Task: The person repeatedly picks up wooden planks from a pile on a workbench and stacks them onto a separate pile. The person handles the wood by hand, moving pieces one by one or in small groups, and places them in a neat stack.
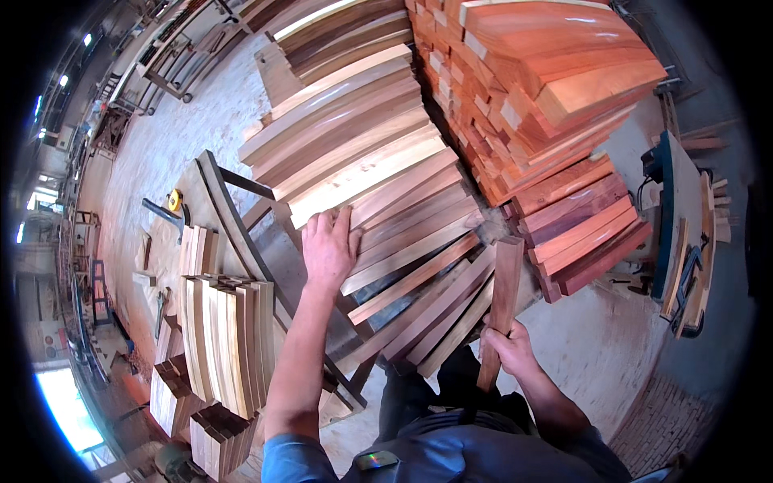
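My right hand (508, 346) is wrapped round the lower part of a reddish-brown wooden board (506, 282), held nearly upright just in front of my body. My left hand (330, 245) rests with fingers spread on the near left ends of a row of wooden boards (403, 197), touching a pale one among brown ones. Closer to me, several loose boards (443, 322) fan out at angles, their near ends by my legs. The underside of my left fingers is hidden.
Stacked reddish boards (564, 72) rise at the far right, with a lower pile (580, 225) nearer. On the left stand bundles of pale strips (225, 338) beside a bench with a curved edge (233, 217), a yellow tape measure (175, 199) and a hammer-like tool (163, 211).
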`<action>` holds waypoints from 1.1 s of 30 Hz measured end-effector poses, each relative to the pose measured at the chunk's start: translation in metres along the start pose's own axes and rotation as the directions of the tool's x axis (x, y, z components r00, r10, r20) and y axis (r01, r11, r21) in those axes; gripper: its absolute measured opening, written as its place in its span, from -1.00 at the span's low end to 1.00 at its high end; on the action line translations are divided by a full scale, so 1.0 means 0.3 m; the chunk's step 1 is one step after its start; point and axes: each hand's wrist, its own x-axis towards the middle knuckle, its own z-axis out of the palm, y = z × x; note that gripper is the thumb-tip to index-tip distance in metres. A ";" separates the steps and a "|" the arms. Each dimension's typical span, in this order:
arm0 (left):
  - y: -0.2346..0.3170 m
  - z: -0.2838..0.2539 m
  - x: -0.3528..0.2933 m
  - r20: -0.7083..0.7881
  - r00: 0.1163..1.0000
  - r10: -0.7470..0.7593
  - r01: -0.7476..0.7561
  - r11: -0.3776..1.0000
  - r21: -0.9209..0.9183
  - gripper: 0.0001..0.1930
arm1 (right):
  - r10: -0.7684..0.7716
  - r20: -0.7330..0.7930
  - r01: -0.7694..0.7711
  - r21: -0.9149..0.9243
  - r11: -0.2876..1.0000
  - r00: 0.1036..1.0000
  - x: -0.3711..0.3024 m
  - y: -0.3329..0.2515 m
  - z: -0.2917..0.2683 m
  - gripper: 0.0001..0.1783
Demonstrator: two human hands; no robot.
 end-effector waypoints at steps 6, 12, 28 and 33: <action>-0.169 -0.025 0.024 -0.114 0.881 -0.458 0.452 0.888 -0.082 -0.42 | -0.014 -0.002 0.014 0.043 0.999 1.000 0.012 0.007 -0.029 -0.75; -0.250 -0.015 -0.006 0.109 0.812 -0.574 0.544 0.675 -0.498 -0.40 | -0.019 -0.007 0.020 0.045 0.999 1.000 0.022 0.023 -0.026 -0.77; -0.190 -0.048 0.093 0.165 0.918 -0.361 0.381 0.917 -0.118 -0.36 | -0.034 0.019 0.034 0.026 0.999 0.999 0.045 0.049 -0.037 -0.77; -0.168 -0.082 0.106 0.246 0.894 -0.375 0.401 0.914 -0.064 -0.35 | 0.012 -0.028 -0.010 0.056 0.998 1.000 0.043 0.046 -0.033 -0.77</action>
